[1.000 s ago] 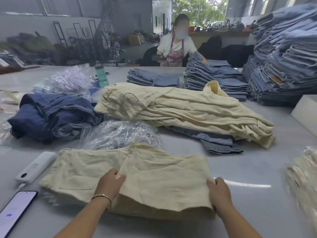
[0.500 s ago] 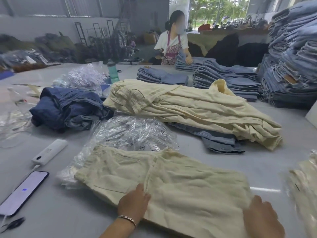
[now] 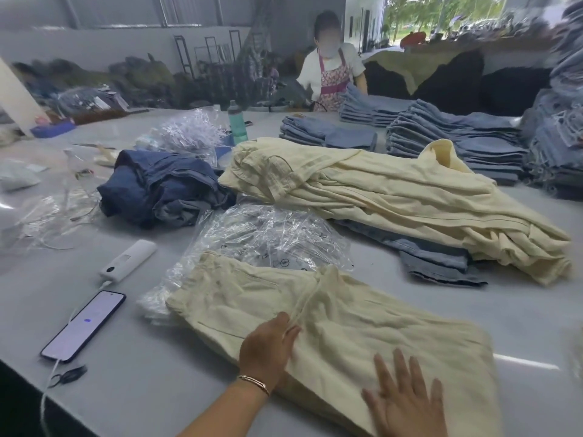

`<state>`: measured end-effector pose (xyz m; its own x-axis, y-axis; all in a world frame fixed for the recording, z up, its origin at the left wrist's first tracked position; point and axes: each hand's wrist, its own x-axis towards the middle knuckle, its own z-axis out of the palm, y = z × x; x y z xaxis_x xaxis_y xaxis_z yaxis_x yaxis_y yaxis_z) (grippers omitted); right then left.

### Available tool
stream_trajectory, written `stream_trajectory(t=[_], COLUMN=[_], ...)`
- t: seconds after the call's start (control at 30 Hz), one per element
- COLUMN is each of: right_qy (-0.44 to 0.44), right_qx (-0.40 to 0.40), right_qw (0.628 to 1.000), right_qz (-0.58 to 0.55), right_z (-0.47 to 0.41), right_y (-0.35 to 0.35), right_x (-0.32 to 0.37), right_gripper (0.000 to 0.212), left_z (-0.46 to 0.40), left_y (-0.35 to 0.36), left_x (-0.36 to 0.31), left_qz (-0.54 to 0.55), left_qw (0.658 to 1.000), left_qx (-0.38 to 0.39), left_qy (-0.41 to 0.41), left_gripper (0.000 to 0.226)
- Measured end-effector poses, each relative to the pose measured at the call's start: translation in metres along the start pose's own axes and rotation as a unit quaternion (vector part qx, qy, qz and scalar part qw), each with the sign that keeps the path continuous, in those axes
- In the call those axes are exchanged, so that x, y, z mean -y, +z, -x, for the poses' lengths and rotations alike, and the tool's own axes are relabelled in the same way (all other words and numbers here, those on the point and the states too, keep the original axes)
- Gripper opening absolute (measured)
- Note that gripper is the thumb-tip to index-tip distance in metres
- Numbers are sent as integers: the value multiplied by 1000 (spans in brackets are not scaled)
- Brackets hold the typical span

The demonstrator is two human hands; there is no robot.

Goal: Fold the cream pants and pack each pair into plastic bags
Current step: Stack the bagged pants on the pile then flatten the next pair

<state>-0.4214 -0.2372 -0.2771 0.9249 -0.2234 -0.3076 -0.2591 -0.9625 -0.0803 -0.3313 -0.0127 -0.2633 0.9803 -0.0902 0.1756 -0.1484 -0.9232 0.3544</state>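
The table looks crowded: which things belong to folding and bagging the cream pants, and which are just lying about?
Part of the job: folded cream pants under the left hand and right hand; plastic bags; unfolded cream pile.

Lying about: phone, power bank, green bottle, dark blue jeans, stacked denim.

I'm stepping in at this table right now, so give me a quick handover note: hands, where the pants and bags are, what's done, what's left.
Left hand: resting on the folded cream pants, fingers on the fabric near its middle crease.
Right hand: open, flat, fingers spread on the same pair.
That pair lies at the near edge, its far end over the clear plastic bags.
Unfolded cream pants pile sits behind, on top of some denim.
Done: this pair looks folded.
Left: bag it, then fold and bag the pile.
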Motion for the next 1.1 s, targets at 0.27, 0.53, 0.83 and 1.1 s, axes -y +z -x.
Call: stream_trajectory(t=[0.27,0.53,0.83,1.1], right_qy=[-52,-66,-39,-41], right_qx=[-48,-42,-66,-75], right_qw=[997,996,997,945], right_qz=[-27,-46,-27,-315], right_z=[-20,-54,-54,-46], right_y=[-6,17,23,-13], right_x=[57,133,137,122], right_gripper=[72,69,67,52], left_z=[-13,-13,-31,-48], left_y=[-19,-49,-36,-84], left_x=[51,170,146,89], left_qz=[77,247,649,680], left_qw=[985,888,574,611], left_qx=[21,-40,22,15], left_qy=[-152,-386,-498,-405], left_gripper=[29,37,24,17])
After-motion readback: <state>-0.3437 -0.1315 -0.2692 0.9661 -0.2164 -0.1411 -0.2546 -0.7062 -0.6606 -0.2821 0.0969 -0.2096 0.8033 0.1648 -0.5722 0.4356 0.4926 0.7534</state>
